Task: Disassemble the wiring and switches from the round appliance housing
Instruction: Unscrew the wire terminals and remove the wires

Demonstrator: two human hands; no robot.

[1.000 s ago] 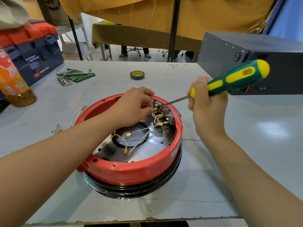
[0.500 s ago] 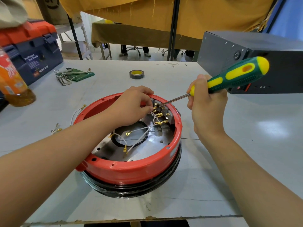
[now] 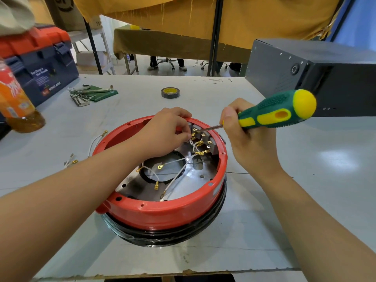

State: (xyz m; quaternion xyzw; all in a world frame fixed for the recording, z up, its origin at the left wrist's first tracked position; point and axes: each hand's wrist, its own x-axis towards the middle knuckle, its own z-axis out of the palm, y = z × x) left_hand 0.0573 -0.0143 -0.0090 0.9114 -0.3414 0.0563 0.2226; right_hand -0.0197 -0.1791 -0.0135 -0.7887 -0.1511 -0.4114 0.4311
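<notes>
The round red appliance housing (image 3: pixel 162 212) sits on a black base in the middle of the table. Grey switches (image 3: pixel 212 146) with brass terminals line its far inner wall, and white wires (image 3: pixel 177 174) with brass lugs trail across the metal floor. My left hand (image 3: pixel 164 133) reaches inside and pinches a wire connector at the switches. My right hand (image 3: pixel 242 139) grips a green and yellow screwdriver (image 3: pixel 278 112), whose metal tip touches a terminal on the far switch.
Loose white wires (image 3: pixel 95 141) lie on the table left of the housing. Hex keys on a green pouch (image 3: pixel 89 94), a tape roll (image 3: pixel 170 92), an orange drink bottle (image 3: pixel 16 104) and a toolbox (image 3: pixel 40 64) stand at the back left. A dark metal box (image 3: pixel 317 72) sits back right.
The screwdriver handle has dropped and swung slightly toward me, with its tip staying at the switch terminals. My left hand stays at the connector.
</notes>
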